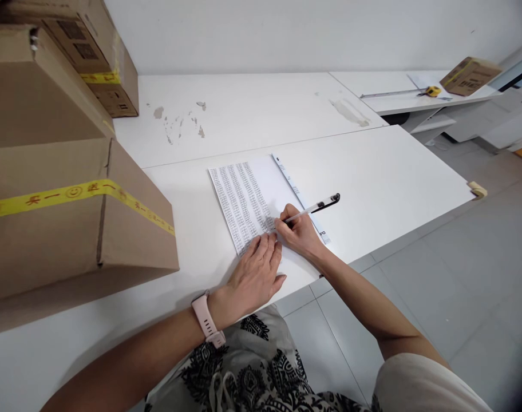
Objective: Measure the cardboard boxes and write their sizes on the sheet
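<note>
A sheet of paper (261, 171) with columns of small dark writing lies on the white table. My right hand (299, 230) grips a clear pen (315, 207) with black ends, its tip down at the lower end of the right-most written column. My left hand (258, 269) rests flat on the lower part of the paper, fingers stretched out and covering some of the writing. Under the sheet's right side shows a pale blue printed edge (292, 184). A pink watch band (205, 317) is around my left wrist.
Large cardboard boxes (136, 223) with yellow tape stand at the left, another carton (126, 80) behind them. A yellow tape measure (432, 91), its blade out, and a small box (469, 77) are at the far right. The white table (372, 177) ends at its near edge above the tiled floor.
</note>
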A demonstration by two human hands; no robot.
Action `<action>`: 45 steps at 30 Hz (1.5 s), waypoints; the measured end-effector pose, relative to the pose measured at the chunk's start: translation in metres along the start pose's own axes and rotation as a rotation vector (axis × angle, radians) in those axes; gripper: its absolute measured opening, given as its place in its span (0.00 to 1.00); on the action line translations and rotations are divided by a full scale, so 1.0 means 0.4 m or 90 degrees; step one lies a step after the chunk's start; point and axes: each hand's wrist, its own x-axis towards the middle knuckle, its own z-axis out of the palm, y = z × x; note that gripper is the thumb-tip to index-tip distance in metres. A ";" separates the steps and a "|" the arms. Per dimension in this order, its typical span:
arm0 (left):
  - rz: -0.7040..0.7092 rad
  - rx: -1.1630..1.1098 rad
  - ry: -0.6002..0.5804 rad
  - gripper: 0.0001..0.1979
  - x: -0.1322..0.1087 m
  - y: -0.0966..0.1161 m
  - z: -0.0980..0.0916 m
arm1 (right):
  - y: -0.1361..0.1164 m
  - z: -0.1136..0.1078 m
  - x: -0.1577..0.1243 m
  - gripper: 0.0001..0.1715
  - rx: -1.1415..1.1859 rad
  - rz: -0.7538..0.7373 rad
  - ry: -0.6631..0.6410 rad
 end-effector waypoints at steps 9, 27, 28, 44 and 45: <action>0.002 0.005 -0.002 0.32 0.001 0.000 -0.003 | -0.002 -0.001 0.001 0.13 -0.013 0.004 0.015; 0.003 0.014 0.003 0.32 0.001 0.000 -0.002 | -0.005 -0.005 0.003 0.12 -0.027 0.004 0.015; 0.003 0.016 0.002 0.32 0.001 -0.001 -0.002 | -0.006 -0.006 0.003 0.12 -0.028 0.005 0.017; 0.007 0.008 0.016 0.32 0.000 -0.003 -0.004 | -0.011 -0.007 0.002 0.12 -0.034 0.007 0.025; 0.007 0.007 0.016 0.32 0.000 -0.003 -0.004 | -0.011 -0.008 0.001 0.13 -0.033 0.008 0.023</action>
